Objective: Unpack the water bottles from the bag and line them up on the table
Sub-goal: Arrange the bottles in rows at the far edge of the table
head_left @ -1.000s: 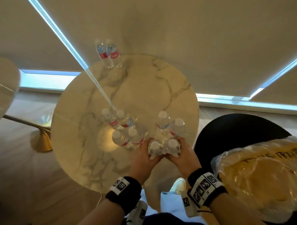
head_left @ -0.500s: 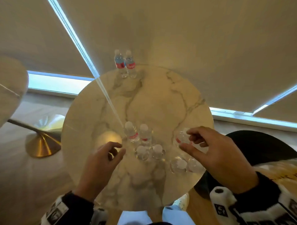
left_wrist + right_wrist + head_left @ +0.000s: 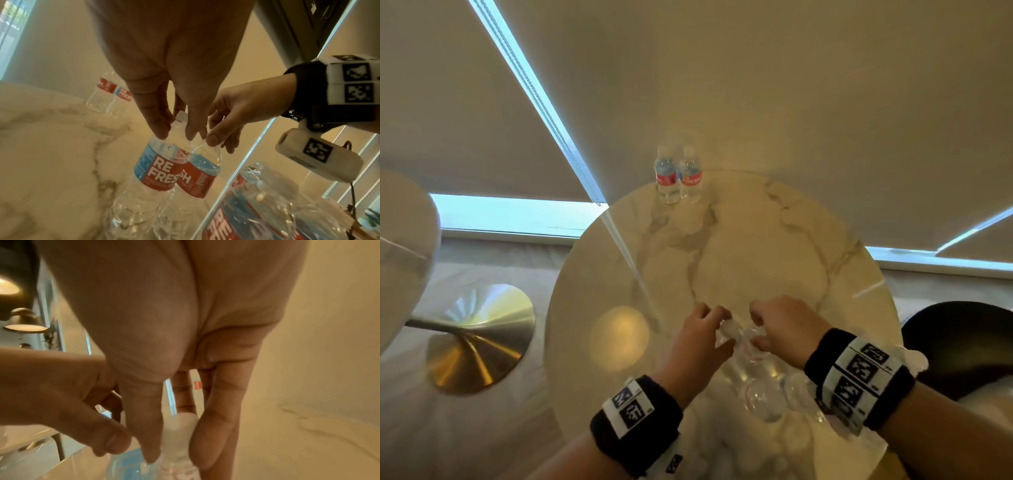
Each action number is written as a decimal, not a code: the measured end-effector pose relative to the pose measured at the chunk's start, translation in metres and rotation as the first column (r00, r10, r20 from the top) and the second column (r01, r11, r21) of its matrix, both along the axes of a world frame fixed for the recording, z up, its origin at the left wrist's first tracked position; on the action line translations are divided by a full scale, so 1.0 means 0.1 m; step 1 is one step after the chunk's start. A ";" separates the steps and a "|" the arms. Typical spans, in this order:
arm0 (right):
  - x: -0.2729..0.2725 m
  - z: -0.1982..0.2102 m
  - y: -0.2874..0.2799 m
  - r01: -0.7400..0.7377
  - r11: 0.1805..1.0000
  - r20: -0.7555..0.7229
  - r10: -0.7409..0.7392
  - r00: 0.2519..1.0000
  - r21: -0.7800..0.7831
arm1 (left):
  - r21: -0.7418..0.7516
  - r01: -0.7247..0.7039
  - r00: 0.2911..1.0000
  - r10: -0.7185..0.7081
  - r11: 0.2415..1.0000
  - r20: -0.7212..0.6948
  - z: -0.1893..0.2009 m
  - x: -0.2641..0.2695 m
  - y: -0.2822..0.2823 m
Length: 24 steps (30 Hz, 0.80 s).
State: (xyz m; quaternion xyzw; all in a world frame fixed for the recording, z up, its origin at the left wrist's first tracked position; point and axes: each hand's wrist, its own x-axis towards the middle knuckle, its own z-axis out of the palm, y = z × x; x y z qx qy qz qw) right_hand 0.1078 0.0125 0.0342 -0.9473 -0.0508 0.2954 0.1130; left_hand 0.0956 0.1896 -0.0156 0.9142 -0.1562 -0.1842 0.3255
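Two clear water bottles with red and blue labels stand side by side on the round marble table (image 3: 571, 274). My left hand (image 3: 176, 129) pinches the neck of the left bottle (image 3: 156, 170) from above. Beside it, my right hand (image 3: 180, 447) pinches the neck of the right bottle (image 3: 197, 178), thumb on one side of its white cap (image 3: 180, 420) and fingers on the other. In the head view both hands (image 3: 702, 335) (image 3: 777, 329) meet over the table's near middle and hide these bottles. Two more bottles (image 3: 678, 178) stand together at the far edge.
More bottles (image 3: 767, 401) stand blurred under my right wrist near the table's front edge. A black chair seat (image 3: 962, 342) is at the right. Another table's gold base (image 3: 476, 342) is on the floor at the left. Window blinds hang behind the table.
A second ago both hands held two bottles at the front edge. They let go, lifted apart with fingers loose, and now pinch the necks of two bottles.
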 end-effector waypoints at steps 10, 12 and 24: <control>1.49 0.13 -0.47 0.171 0.978 0.148 -0.188 0.971 0.115 | 0.014 0.204 0.974 -0.204 0.979 0.102 0.09 1.77 -0.21; 1.96 0.11 -0.55 0.168 0.980 0.205 -0.187 0.961 0.106 | 0.070 0.209 0.961 -0.218 0.975 0.172 0.11 2.30 -0.34; 3.34 -0.33 -0.53 0.167 0.978 0.298 -0.197 0.934 0.124 | 0.218 -0.002 0.953 -0.064 0.976 0.295 -0.26 3.72 -0.68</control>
